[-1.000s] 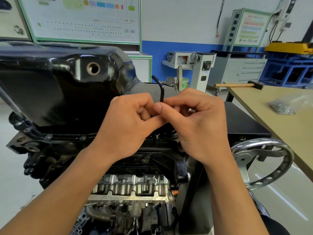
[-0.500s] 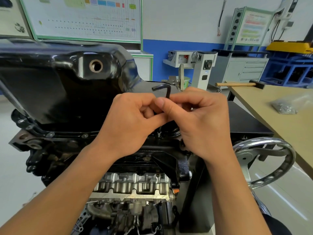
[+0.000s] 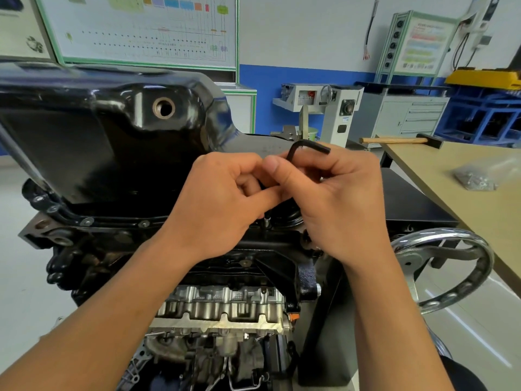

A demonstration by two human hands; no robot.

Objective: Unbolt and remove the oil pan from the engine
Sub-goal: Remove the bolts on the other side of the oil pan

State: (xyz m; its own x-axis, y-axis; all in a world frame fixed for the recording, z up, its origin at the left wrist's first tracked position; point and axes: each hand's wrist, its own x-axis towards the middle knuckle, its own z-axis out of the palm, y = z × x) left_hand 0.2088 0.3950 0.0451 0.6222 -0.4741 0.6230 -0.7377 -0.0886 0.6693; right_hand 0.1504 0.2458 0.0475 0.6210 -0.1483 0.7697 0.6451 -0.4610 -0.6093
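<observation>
light: bright, even | glare: on glossy oil pan (image 3: 112, 131) | edges: wide-angle bowing | focus: sharp

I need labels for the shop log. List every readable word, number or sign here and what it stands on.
None can be read.
Green-framed white wall chart: print too small.
Green-framed panel with coloured rows: blurred.
Small label on grey machine column: too small.
Glossy black oil pan: no marking visible.

Oil pan (image 3: 112, 153) (black) just behind bolt (image 3: 267, 220)
</observation>
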